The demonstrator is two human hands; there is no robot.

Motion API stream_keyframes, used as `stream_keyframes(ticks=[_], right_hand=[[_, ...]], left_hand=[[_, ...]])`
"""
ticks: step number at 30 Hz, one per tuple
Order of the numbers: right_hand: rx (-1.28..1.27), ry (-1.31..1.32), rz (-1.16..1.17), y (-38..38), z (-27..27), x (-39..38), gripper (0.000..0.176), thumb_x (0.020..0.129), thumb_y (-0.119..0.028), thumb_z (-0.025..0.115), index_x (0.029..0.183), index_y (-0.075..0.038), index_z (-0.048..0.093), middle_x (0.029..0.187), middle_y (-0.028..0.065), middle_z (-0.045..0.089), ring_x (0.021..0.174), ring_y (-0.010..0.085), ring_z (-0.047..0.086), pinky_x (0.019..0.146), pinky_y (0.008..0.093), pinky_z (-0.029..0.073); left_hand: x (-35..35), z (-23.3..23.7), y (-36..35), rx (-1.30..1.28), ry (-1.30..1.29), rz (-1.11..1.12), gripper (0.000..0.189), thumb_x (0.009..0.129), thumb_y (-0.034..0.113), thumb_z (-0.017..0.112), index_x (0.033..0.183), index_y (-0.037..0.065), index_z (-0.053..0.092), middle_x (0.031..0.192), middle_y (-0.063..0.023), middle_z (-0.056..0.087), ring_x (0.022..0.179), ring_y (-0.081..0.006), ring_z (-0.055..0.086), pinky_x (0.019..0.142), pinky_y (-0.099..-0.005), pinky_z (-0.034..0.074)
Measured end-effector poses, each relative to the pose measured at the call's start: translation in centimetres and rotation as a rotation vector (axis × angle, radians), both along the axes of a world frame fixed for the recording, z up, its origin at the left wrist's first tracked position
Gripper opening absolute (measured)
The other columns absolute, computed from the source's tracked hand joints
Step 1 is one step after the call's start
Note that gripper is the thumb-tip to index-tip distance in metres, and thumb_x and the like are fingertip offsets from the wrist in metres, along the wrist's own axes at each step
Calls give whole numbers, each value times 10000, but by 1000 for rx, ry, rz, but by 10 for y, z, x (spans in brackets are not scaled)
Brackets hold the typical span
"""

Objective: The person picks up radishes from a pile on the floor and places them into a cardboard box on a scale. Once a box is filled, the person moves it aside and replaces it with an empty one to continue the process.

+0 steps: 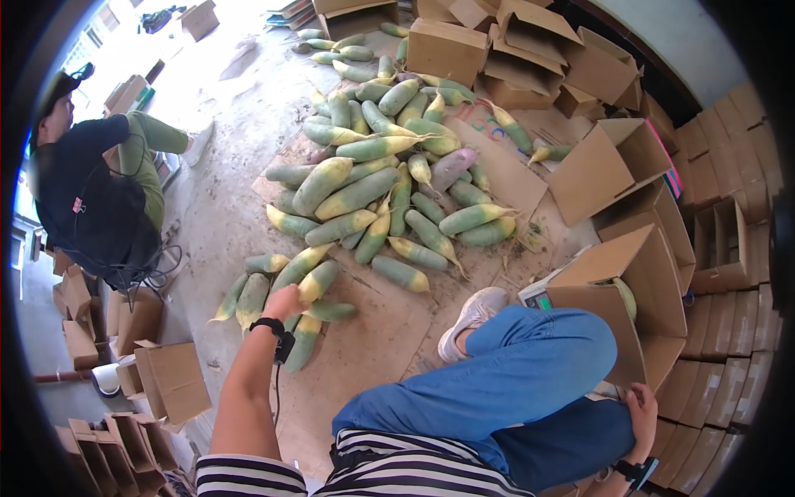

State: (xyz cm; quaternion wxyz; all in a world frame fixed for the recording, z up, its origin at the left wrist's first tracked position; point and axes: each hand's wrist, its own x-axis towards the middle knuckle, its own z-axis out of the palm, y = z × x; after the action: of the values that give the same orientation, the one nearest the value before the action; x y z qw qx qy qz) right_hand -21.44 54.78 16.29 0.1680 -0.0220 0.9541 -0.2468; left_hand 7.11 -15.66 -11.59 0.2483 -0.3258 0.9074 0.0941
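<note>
A dusty concrete floor (pixel 224 207) is seen from above, partly covered with flattened cardboard sheets (pixel 389 331). On these sheets a large pile of radishes (pixel 373 190) is spread – long, green at one end and pale at the other. Empty cartons (pixel 513 50) are heaped beyond the pile, and folded cartons (pixel 729 248) are stacked along the right side. An open box (pixel 588 319) is stood just beside the wearer's bent leg (pixel 513 373), which is clad in blue jeans and ended by a white shoe (pixel 472 319); one root (pixel 626 296) is seen inside that box. At the left another person (pixel 91 190) is seated on the floor, well apart from the pile.

The nearest radish (pixel 317 280) is laid at the near edge of the pile, among a few loose ones. Its near end is touched by the left hand (pixel 286 303), whose arm is stretched forward with a black watch (pixel 269 325) on the wrist – the fingers are hidden under the back of the hand, so their grip cannot be told. The right hand (pixel 643 407) is rested against the near edge of the open box, its fingers kept close together; whether the edge is pinched cannot be told.
</note>
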Motion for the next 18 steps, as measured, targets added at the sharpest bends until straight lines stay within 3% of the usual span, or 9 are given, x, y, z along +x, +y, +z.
stream_keyframes(ticks=[2, 3, 4, 7, 8, 9, 12, 15, 18], right_hand=[[5, 17, 11, -6, 3, -1, 267, 906, -124, 619, 1128, 22, 595, 930, 120, 664, 840, 167, 637, 779, 290, 507], [8, 36, 24, -8, 3, -1, 265, 904, -119, 621, 1127, 22, 596, 933, 120, 665, 851, 169, 640, 783, 292, 508], [-39, 68, 29, -4, -2, -1, 256, 905, -112, 621, 1123, 20, 601, 934, 119, 667, 857, 174, 644, 785, 293, 510], [-71, 255, -62, -32, 11, 10, 222, 909, -74, 609, 1113, 8, 636, 963, 139, 695, 872, 193, 669, 785, 311, 525], [-45, 317, -85, -47, 19, 15, 209, 903, -64, 607, 1096, 6, 646, 977, 136, 698, 889, 209, 675, 798, 322, 526], [-106, 386, 6, -66, 30, 20, 175, 906, -38, 593, 1064, 17, 646, 950, 98, 685, 891, 175, 651, 807, 290, 512], [-407, 144, 166, -135, 77, 37, 178, 908, -52, 602, 1072, -7, 656, 988, 99, 689, 927, 162, 667, 809, 285, 517], [-826, -232, 257, -186, 85, 47, 520, 944, -167, 626, 1396, -34, 404, 1182, 130, 622, 1020, 182, 635, 909, 318, 505], [-1183, -140, 93, -226, 73, 56, 607, 932, -175, 648, 1408, -1, 314, 1247, 161, 576, 1071, 211, 612, 940, 341, 496]], left_hand=[[-6, -6, 8, 371, 180, 344, 462, 819, 459, 695, 833, 2, 628, 776, -154, 677, 738, -288, 665, 659, -392, 495], [-12, 6, 18, 577, 195, 591, 501, 889, 483, 616, 686, 26, 589, 640, -54, 583, 591, -195, 572, 561, -356, 435], [-2, -6, 25, 655, 405, 383, 501, 932, 475, 565, 652, 60, 563, 619, 17, 509, 523, -146, 460, 500, -327, 376], [-12, 52, 73, 743, 408, 397, 419, 974, 485, 503, 811, 113, 610, 601, 50, 466, 454, -84, 365, 416, -287, 263], [-18, 56, 89, 1079, 430, 819, 386, 982, 452, 505, 868, 101, 615, 596, 59, 451, 434, -73, 343, 400, -260, 250], [-27, 72, 105, 1200, 460, 910, 362, 985, 419, 514, 890, 84, 613, 590, 74, 432, 439, -49, 340, 399, -237, 254], [-75, 148, 153, 1328, 457, 751, 343, 980, 392, 530, 948, 57, 595, 616, 78, 431, 464, -33, 347, 413, -220, 270], [-137, 222, 199, 1283, 705, 242, 321, 937, 292, 600, 1080, 8, 557, 745, 24, 553, 569, -88, 499, 510, -223, 403], [-190, 292, 267, 997, 893, -289, 476, 850, 241, 697, 1203, -15, 506, 923, -109, 654, 778, -203, 643, 694, -331, 514]])
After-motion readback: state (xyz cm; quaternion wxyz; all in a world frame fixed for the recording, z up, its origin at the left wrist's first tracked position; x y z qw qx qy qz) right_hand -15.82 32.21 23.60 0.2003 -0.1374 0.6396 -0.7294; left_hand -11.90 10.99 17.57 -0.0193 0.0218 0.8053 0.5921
